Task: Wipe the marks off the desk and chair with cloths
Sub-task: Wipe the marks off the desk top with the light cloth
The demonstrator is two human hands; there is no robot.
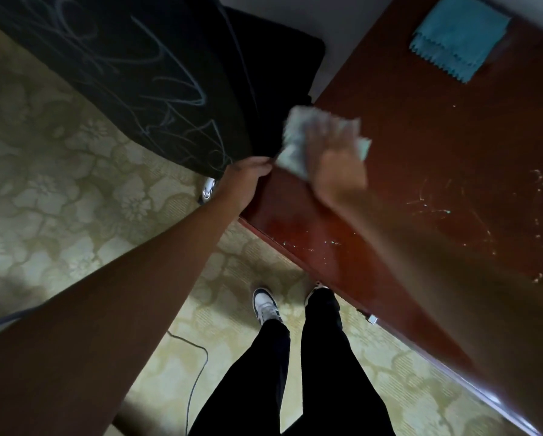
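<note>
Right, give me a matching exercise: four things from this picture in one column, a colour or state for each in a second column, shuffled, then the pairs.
Things:
1. folded cloth
2. chair
3. desk
4. pale cloth

States:
A. black, covered in pale scribbles
B. under the right hand, blurred
C. teal, lying untouched at the far end of the desk
D. reddish brown, with pale flecks and scratchy marks

Pairs: 1-C, 2-A, 3-D, 4-B
</note>
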